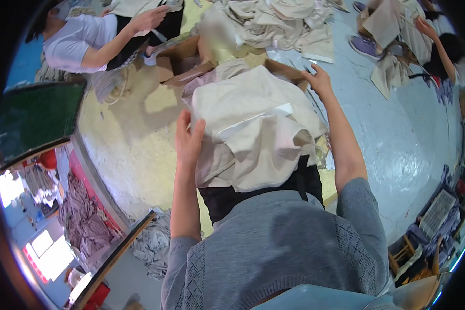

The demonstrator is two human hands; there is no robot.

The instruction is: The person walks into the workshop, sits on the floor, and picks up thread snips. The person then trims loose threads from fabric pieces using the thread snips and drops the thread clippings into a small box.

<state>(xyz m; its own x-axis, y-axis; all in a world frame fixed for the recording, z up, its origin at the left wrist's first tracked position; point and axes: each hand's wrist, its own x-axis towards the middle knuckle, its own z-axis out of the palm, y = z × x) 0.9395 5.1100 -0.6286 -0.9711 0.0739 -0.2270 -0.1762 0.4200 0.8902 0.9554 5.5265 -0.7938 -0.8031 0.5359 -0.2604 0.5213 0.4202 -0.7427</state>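
Note:
A beige cloth piece [243, 98] lies spread over my lap, its near part folded and rumpled. Across it runs a narrow white strip [257, 121]. At the cloth's left edge is my left hand [189, 138], thumb and fingers apart, with nothing visible between them. My right hand [319, 82] is raised off the cloth's far right corner, its fingers closed on a small pointed metal tool [307, 68] that looks like thread snips. Most of that tool is hidden by the fingers.
Open cardboard boxes [183, 61] stand just beyond my lap. A large heap of beige cloth [279, 23] lies farther ahead. One person [82, 41] works at the upper left, another [447, 54] at the upper right. A mirror-like panel [41, 116] stands at left.

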